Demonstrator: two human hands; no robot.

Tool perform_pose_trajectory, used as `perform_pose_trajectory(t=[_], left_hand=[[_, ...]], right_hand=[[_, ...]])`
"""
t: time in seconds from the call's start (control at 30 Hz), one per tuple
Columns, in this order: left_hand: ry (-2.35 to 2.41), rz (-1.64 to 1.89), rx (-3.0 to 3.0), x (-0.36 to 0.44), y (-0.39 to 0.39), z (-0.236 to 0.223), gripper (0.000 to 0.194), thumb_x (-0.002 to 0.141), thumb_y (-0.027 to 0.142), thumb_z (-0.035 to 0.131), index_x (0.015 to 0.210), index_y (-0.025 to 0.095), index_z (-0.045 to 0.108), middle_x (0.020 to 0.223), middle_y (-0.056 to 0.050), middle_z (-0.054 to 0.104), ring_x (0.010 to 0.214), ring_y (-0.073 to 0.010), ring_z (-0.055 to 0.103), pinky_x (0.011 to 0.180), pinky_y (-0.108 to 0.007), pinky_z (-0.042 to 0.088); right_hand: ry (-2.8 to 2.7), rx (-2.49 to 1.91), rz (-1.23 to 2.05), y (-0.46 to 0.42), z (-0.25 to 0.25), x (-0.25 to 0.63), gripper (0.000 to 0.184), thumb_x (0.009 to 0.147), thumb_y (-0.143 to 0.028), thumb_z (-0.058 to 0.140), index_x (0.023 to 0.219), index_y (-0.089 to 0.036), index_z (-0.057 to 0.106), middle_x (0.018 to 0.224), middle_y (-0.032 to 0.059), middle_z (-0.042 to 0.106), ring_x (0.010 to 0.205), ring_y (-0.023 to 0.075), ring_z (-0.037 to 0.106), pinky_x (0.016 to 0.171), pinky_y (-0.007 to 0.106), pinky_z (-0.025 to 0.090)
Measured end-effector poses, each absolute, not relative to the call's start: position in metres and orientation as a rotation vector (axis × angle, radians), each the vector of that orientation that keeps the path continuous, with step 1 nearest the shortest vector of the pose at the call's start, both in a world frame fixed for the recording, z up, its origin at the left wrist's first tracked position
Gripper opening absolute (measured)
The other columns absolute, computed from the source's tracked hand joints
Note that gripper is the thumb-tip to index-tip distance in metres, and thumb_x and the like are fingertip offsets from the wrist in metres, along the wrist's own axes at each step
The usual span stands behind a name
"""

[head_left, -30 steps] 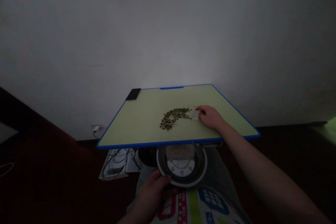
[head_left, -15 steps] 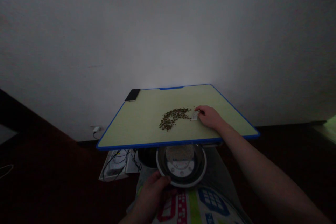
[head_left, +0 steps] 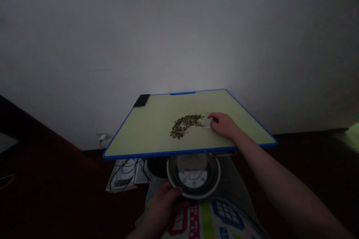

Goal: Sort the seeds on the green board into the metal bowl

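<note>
On the pale, blue-edged folding table (head_left: pixel 157 145), my right hand (head_left: pixel 223 124) pinches a small clear flat plastic piece with a curved line, which looks like a protractor (head_left: pixel 206 123). Its left edge is at the right end of a loose patch of small brown-green seeds or grains (head_left: pixel 181 125). Below the front edge, over my lap, my left hand (head_left: pixel 166 196) grips the rim of a round metal bowl (head_left: pixel 215 185), thumb on top. A pale grainy mass shows toward the bowl's far side, with a white and blue printed area nearer me. The other left fingers are mostly hidden.
A dark phone (head_left: pixel 141 101) lies at the table's back left corner, close to the wall. A white box with cables (head_left: pixel 123 175) sits on the floor at left, beside a dark round container (head_left: pixel 157 168). A charger (head_left: pixel 103 137) is plugged into the wall.
My right hand and the clear piece have shifted very slightly left, toward the grains. My left hand and the bowl look the same.
</note>
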State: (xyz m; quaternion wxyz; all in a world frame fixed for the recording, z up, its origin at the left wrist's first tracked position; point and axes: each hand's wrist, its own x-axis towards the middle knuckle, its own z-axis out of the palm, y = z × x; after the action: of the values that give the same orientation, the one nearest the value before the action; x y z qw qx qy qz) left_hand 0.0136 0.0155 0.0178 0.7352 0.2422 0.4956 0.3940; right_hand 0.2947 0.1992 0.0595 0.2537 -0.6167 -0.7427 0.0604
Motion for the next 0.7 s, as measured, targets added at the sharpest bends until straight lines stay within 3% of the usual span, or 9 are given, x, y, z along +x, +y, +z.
perform_pose_trajectory(t=[0.23, 0.37, 0.7], left_hand=[[1.092, 0.873, 0.492, 0.0150, 0.0168, 0.0190, 0.021, 0.060, 0.021, 0.078, 0.079, 0.013, 0.071, 0.082, -0.008, 0.078, 0.074, -0.0205, 0.072, 0.066, -0.028, 0.057], [1.057, 0.867, 0.515, 0.0135, 0.0154, 0.0158, 0.021, 0.064, 0.022, 0.077, 0.082, 0.014, 0.071, 0.087, -0.009, 0.078, 0.078, -0.0223, 0.073, 0.068, -0.029, 0.058], [1.071, 0.873, 0.508, 0.0142, 0.0166, 0.0183, 0.023, 0.061, 0.022, 0.078, 0.082, 0.014, 0.070, 0.086, -0.010, 0.078, 0.079, -0.0240, 0.074, 0.066, -0.029, 0.057]], right_hand=[[-1.993, -1.694, 0.161, 0.1990, 0.0612, 0.2941, 0.033, 0.077, -0.015, 0.051, 0.104, -0.017, 0.070, 0.097, 0.0084, 0.072, 0.086, 0.0196, 0.063, 0.080, 0.028, 0.045], [-2.006, -1.689, 0.165, 0.1977, 0.0622, 0.2935, 0.033, 0.075, -0.015, 0.053, 0.102, -0.017, 0.070, 0.089, 0.0068, 0.071, 0.077, 0.0180, 0.061, 0.074, 0.027, 0.044], [-2.072, -1.555, 0.151, 0.1963, 0.0606, 0.2924, 0.032, 0.076, -0.016, 0.053, 0.104, -0.016, 0.070, 0.086, 0.0057, 0.069, 0.076, 0.0170, 0.059, 0.074, 0.026, 0.043]])
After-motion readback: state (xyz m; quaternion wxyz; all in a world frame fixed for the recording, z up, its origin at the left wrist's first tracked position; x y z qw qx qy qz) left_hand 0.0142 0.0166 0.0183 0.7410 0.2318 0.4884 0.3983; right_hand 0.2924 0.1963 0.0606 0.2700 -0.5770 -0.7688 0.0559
